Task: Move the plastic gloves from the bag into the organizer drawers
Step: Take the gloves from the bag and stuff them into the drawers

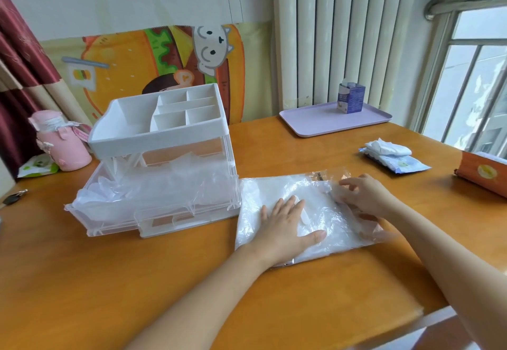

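Left hand: my left hand (285, 223) is flat, palm down, fingers straight and a bit spread, thumb out to the side. It's pressing on top of the bag and not gripping anything.
Right hand: the right hand (365, 198) is at the bag's right end, where the film is loose and crinkled. Some fingers sit on top, others look tucked under clear plastic. Honestly can't tell if it's pinching the film or just touching it.
Bag: the clear bag (258, 193) lies flat on the table (137, 281), just right of the organizer, with its left edge touching or nearly touching the organizer's corner.
Gloves in bag: a whitish stack of plastic gloves (323, 207) shows through the film, under and between both hands.
Organizer: a white organizer (164, 132) with a divided tray on top and see-through drawers below.
Upper drawer: the upper drawer (90, 212) is pulled well out toward me, with a crumpled glove pile (153, 185) sitting in it.
Lower drawer: the lower drawer (167, 226) pokes out just slightly. Can't make out what's inside.
Left side: a pink bottle (60, 143) stands beside the organizer.
Far side: a purple tray (329, 124) with a small carton (351, 98) standing on it.
Right side: a wipes pack (395, 157) lies near the window, and an orange box (482, 174) sits at the edge.
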`<state>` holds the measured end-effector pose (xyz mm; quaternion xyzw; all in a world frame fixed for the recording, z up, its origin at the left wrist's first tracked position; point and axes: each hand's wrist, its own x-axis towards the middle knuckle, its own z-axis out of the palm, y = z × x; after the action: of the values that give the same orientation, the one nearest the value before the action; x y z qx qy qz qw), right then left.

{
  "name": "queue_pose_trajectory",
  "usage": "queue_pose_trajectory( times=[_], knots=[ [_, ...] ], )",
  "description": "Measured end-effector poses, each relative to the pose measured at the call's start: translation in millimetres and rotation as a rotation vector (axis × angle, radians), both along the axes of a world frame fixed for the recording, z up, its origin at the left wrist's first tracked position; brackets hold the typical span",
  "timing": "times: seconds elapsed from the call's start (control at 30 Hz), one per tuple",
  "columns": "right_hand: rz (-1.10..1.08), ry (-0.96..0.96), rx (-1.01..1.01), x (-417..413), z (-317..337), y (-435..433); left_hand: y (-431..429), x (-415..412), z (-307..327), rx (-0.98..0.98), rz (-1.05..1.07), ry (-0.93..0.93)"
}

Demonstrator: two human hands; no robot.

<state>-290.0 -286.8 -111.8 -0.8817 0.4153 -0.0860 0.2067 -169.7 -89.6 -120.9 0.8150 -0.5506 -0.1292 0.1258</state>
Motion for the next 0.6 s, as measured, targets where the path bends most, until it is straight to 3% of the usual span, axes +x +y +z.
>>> queue_pose_trajectory(
  times=[0.3, 0.43, 0.6],
  knots=[
    [-0.024, -0.223, 0.105, 22.0, 7.3, -1.6, 4.6, -1.5, -0.2, -0.026, 0.018, 0.019],
    [-0.044, -0.259, 0.058, 16.2, 5.2, -6.1, 5.6, -1.4, -0.4, -0.018, 0.041, 0.035],
    [-0.122, -0.747, 0.041, -0.1, 31.4, -9.9, 4.4, -1.6, 1.5, 0.011, 0.049, 0.028]
  ],
)
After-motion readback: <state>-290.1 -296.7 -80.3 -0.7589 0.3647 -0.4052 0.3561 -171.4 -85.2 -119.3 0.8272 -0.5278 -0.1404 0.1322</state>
